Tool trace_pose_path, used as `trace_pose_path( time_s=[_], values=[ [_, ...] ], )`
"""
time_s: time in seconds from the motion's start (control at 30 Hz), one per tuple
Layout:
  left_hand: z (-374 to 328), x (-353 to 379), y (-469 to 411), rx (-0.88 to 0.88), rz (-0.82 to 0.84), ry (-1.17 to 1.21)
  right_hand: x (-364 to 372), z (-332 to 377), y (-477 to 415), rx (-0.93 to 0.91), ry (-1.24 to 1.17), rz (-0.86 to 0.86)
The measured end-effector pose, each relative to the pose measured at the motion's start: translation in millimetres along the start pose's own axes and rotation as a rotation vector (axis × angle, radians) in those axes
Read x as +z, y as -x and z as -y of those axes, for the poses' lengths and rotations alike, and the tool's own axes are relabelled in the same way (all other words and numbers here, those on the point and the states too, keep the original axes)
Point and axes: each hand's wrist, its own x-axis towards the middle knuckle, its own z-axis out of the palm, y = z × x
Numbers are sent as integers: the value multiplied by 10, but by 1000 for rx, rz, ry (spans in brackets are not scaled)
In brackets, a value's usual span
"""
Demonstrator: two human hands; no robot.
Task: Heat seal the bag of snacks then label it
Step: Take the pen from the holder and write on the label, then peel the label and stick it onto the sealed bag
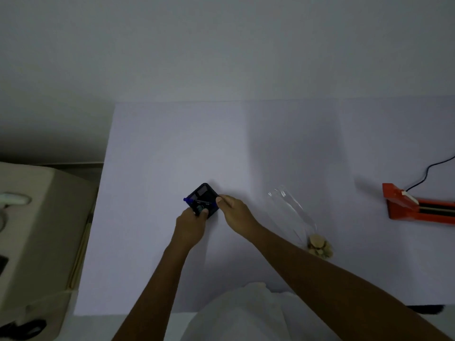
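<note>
Hidden, cut off and hard-to-see bits

The red sealer [418, 205] runs off the right edge, and so does its black cord [429, 168]. The big beige machine [37, 230] is cut off at the left edge. A dark thing [24, 328] in the bottom left corner is too dim to tell. The left hand [190, 222] and right hand [234, 212] cover the near side of the small black box [203, 196]. The marks on its top are too small to read. The right hand's fingers are out of sight. The clear bag [288, 210] is faint, so its mouth is hard to see.
</note>
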Motion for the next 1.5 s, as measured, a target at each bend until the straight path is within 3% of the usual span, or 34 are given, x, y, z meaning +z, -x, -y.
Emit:
trace_pose_path(
  time_s=[0.2,0.57,0.9,1.0,1.13,1.37,1.5],
  values=[
    [-284,-9,-257,95,-73,201,-109,157,-243,-25,-28,-46],
    [-864,-291,-1149,129,-119,170,-401,651,-931,0,-87,-121],
    [-830,-239,-1434,92,-92,144,-482,628,-1062,-11,-102,-117],
    [-818,-169,-1268,70,-163,190,-496,488,-961,-14,-124,-143],
    [-570,75,-963,210,-312,176,-466,105,-669,-22,-29,-184],
    [163,937,-336,491,5,-128,-353,-840,115,7,198,-267],
    [369,1206,-192,534,79,-248,-336,-1074,360,88,210,-313]
  ],
)
